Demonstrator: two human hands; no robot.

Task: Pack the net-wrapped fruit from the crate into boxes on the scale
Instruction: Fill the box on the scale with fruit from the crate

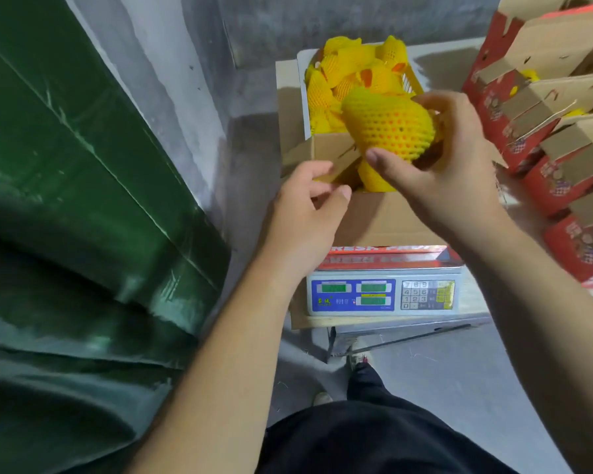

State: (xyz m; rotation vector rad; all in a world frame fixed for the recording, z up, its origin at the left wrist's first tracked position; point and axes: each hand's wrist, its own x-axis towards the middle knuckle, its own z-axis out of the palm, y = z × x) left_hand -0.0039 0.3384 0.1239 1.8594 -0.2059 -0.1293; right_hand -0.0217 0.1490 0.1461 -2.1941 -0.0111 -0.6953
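Overhead, netted fruit above box rim

From my view the scale readouts are too blurred to read, and its platform is mostly hidden under the box. I can't see into the box: my right hand and the netted fruit cover it. The stacked red cartons run off the right edge, and their print is probably lettering, though illegible.

Yellow-netted fruit above open box
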